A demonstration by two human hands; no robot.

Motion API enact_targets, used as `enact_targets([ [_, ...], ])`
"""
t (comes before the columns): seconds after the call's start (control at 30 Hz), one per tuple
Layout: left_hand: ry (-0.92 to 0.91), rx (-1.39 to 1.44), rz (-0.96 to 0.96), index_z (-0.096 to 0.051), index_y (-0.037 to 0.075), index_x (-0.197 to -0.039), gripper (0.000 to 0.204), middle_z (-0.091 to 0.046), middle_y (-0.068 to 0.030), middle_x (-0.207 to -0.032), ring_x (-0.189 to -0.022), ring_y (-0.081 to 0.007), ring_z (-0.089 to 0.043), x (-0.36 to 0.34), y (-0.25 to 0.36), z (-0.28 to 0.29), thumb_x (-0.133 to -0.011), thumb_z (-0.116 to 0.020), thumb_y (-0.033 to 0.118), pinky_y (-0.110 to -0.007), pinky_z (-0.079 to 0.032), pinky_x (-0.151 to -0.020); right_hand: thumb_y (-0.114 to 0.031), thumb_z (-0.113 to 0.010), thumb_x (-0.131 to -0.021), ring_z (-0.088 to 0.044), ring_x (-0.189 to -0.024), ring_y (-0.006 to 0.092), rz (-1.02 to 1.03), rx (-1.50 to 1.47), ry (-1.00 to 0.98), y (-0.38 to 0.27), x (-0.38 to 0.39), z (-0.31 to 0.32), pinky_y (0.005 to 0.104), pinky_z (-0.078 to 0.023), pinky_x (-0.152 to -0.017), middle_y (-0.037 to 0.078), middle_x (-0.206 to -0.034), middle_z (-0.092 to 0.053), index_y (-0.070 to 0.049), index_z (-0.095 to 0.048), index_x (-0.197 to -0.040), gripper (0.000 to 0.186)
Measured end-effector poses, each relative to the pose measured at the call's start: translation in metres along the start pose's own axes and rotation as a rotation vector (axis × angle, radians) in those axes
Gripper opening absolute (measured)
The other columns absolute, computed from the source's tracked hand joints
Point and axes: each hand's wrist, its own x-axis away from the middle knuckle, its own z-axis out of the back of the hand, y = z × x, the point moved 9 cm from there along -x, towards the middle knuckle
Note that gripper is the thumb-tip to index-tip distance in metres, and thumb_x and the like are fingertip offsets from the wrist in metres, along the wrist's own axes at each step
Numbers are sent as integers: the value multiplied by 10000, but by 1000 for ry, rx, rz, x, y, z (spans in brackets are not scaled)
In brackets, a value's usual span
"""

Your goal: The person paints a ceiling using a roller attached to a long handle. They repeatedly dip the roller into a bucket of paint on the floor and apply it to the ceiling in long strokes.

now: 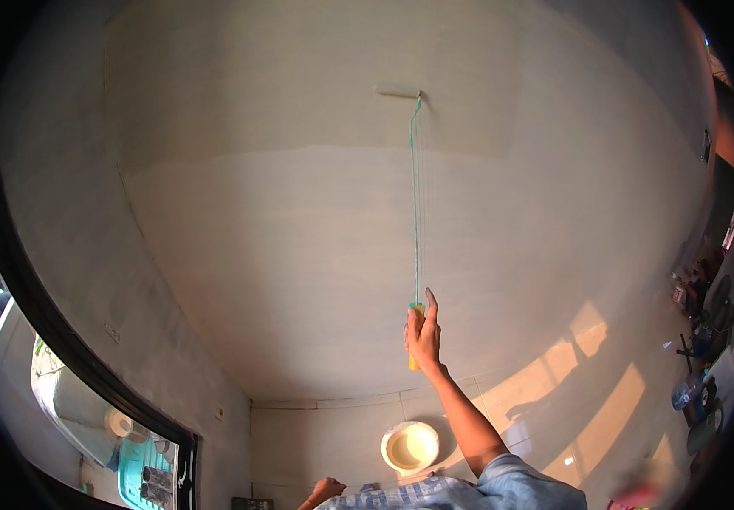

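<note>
My right hand point(424, 333) is wrapped round the yellow handle of a long paint roller point(415, 212), its index finger pointing up beside the rod. The thin green rod rises to a white roller sleeve point(398, 90), which lies against the wall point(299, 238) high up. Around the sleeve the wall has a darker grey-beige coat with a distinct lower edge; below that it looks paler. Low in the view, my left hand point(327, 489) hangs near my body with its fingers curled and nothing visible in them. A round whitish tub point(410, 448) with cream-coloured contents stands below my right hand.
Pale tiles point(299, 433) run below the wall, sunlit on the right. A dark-framed opening point(87, 382) at the left shows a turquoise basket point(138, 467) beyond it. Assorted household items point(707, 374) crowd the far right. A blurred red thing point(639, 495) is at lower right.
</note>
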Motion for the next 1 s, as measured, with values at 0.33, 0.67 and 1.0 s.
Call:
enact_targets([
  [0.33,-2,-5,143,-750,74,-948,418,-742,-60,-857,-780,-192,-714,67,-4,15,-828,-657,463,-346,-590,-714,-162,-690,-913,-556,-547,131,-2,47,62,64,154,38,292,-483,-545,46,-662,-588,-23,-299,-1455,683],
  [0.67,-240,-401,-70,-749,113,-1003,531,-734,-126,-959,-946,-308,-690,126,59,-73,-818,-572,578,-447,-530,-846,-132,-721,-845,-712,-886,285,-415,224,-311,134,335,168,359,-546,-775,185,-1062,-679,-26,-393,-1424,674],
  [1.0,-12,-98,-165,-693,36,-1012,412,-700,-199,-965,-915,-370,-663,168,150,-150,-875,-600,413,-447,-510,-803,-207,-708,-837,-675,-639,357,-455,380,-418,157,404,317,439,-513,-598,194,-685,-641,-75,-377,-1427,690],
])
